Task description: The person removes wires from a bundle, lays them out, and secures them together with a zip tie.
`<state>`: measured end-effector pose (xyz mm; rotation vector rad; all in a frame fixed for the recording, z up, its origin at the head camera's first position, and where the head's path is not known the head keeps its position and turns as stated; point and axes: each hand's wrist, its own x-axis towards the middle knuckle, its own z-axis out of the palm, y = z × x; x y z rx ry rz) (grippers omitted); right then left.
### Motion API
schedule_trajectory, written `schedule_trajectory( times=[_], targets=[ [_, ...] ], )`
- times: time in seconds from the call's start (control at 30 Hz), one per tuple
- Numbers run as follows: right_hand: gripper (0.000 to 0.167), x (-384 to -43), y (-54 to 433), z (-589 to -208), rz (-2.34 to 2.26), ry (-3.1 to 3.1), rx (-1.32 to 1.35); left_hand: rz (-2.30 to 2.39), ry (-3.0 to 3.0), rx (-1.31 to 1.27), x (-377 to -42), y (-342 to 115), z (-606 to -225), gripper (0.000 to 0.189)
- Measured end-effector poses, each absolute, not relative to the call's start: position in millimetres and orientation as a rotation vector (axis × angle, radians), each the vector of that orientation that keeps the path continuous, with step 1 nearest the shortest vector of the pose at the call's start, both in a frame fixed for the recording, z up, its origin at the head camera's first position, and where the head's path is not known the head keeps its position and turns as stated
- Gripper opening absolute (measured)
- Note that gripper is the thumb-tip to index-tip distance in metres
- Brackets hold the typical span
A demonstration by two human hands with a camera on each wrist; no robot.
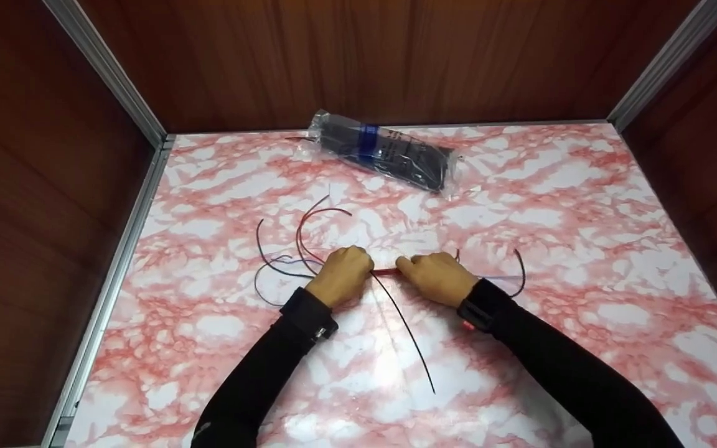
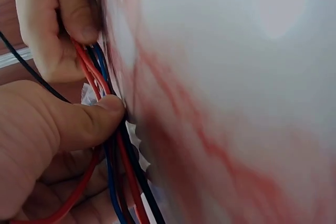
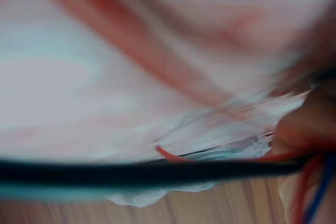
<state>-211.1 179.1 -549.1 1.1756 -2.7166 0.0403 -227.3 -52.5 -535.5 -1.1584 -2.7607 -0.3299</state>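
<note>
A bundle of red, blue and black wires (image 1: 386,271) runs sideways between the two hands, low over the table. My left hand (image 1: 341,277) pinches the bundle; in the left wrist view its thumb (image 2: 111,103) presses on the strands. The right hand (image 1: 434,277) grips the same bundle a short way to the right. From beside the left hand, a thin black strip (image 1: 406,326) like a cable tie slants toward the front. Loose wire ends (image 1: 299,233) curl out on the left, and a black end (image 1: 523,274) bends up on the right.
A clear plastic bag (image 1: 389,152) with long black contents and a blue band lies at the back. The red and white marbled table (image 1: 221,386) is bounded by brown wood-look panels (image 1: 358,62) and metal rails (image 1: 125,249).
</note>
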Motion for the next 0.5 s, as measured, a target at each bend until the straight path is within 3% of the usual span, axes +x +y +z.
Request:
schedule_trajectory(
  times=[0.2, 0.5],
  targets=[
    [0.022, -213, 209, -550, 0.074, -2.692, 1.166, -0.359, -2.798, -1.181, -230, -55, -535, 0.015],
    [0.023, -213, 246, -554, 0.064, -2.723, 1.139, -0.328, -2.783, -1.208, -231, -56, -535, 0.016]
  ],
)
